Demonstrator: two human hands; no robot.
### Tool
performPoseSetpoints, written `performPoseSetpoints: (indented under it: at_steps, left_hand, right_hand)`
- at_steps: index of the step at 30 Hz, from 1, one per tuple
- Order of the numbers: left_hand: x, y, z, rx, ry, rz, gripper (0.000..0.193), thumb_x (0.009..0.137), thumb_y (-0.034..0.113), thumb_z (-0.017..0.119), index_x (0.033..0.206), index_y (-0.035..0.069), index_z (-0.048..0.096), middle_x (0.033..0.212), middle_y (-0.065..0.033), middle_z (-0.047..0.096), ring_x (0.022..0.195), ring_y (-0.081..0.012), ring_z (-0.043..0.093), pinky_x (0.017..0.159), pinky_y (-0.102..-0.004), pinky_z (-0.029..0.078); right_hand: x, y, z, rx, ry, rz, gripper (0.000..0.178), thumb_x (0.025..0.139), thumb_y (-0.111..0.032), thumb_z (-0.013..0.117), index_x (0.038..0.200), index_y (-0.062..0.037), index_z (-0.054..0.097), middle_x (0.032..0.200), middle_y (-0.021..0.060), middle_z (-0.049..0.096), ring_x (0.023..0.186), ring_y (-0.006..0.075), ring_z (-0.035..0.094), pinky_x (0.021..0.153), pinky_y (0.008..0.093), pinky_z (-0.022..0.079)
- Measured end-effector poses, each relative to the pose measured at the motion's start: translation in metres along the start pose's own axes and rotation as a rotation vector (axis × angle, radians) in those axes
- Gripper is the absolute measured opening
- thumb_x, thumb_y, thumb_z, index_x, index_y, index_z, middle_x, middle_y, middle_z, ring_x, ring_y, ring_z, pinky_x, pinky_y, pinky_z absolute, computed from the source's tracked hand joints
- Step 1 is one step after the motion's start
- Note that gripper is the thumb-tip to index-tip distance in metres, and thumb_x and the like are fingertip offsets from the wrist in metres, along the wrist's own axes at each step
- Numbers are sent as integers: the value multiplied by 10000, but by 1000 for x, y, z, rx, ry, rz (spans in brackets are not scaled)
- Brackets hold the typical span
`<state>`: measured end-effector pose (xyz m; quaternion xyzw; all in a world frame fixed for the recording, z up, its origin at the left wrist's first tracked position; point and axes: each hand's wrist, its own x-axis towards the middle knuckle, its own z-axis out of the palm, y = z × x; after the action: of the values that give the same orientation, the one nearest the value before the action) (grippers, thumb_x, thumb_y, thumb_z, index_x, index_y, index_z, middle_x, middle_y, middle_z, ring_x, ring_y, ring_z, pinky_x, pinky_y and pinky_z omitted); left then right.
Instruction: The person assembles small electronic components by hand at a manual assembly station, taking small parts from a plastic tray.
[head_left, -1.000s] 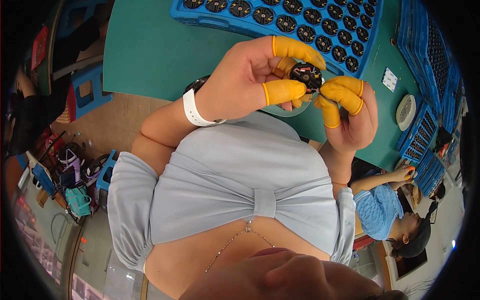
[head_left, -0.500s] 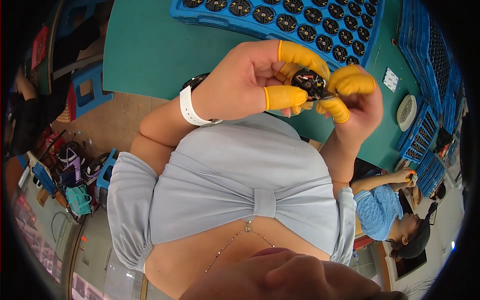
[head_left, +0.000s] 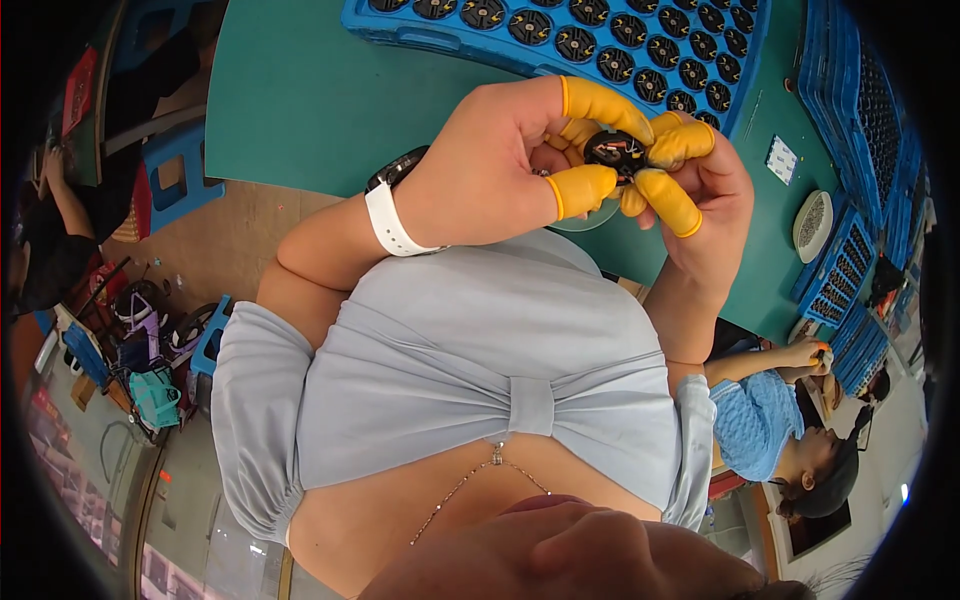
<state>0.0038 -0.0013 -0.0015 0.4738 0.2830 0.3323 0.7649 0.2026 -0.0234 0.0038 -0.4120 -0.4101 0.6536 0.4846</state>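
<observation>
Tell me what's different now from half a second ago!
The right hand moved a little up and left, bringing its yellow-covered fingers in at the edge of the round black part. That part rose slightly too, and the left hand shifted slightly right. The left grip stayed on the part, and the big blue tray stayed put on the green table.

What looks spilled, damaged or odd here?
Nothing stands out: black parts sit in rows in the blue tray, small pieces in the pale dish. The left hand holds another part, right hand at its edge. Fine damage is unclear.
</observation>
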Motion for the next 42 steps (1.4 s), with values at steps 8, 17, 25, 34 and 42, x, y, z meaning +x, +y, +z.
performPoseSetpoints:
  at_steps: [8, 17, 25, 34, 42]
  left_hand:
    - [0, -4, 4, -4, 62, 27, 328, 864, -23, 549, 1188, -4, 506, 1125, -89, 573, 904, -130, 594, 722, -250, 532]
    - [0, -6, 3, -10, 66, -10, 335, 868, -26, 538, 1200, -25, 490, 1122, -108, 570, 895, -152, 606, 735, -271, 541]
    - [-1, -8, 2, 98, 64, 54, 349, 849, -46, 562, 1189, -24, 485, 1130, -113, 561, 921, -169, 607, 755, -287, 545]
    - [3, -8, -3, -102, 11, -21, 350, 845, -44, 568, 1185, -9, 493, 1102, -116, 578, 910, -167, 610, 730, -284, 548]
    - [4, -7, -4, -145, 42, -54, 339, 848, -25, 581, 1176, -5, 498, 1027, -109, 609, 887, -159, 615, 683, -261, 543]
  right_hand:
    - [-2, 4, 3, 3, 52, 12, 214, 755, 87, 651, 943, 37, 561, 927, 81, 569, 681, 108, 589, 538, 193, 479]
    - [-4, 13, 11, -5, 91, -93, 240, 762, 89, 647, 972, 34, 545, 978, 82, 561, 839, 128, 581, 732, 233, 499]
    - [-8, 10, 20, -86, 119, -129, 225, 765, 89, 651, 959, 51, 542, 972, 90, 569, 841, 120, 577, 729, 237, 499]
    - [-7, 14, 16, -48, 145, -134, 227, 769, 75, 655, 973, 45, 560, 960, 94, 590, 782, 112, 580, 673, 218, 491]
    - [-5, 6, 9, 55, 131, 25, 226, 792, 43, 645, 1007, 41, 575, 868, 72, 620, 653, 96, 575, 541, 189, 444]
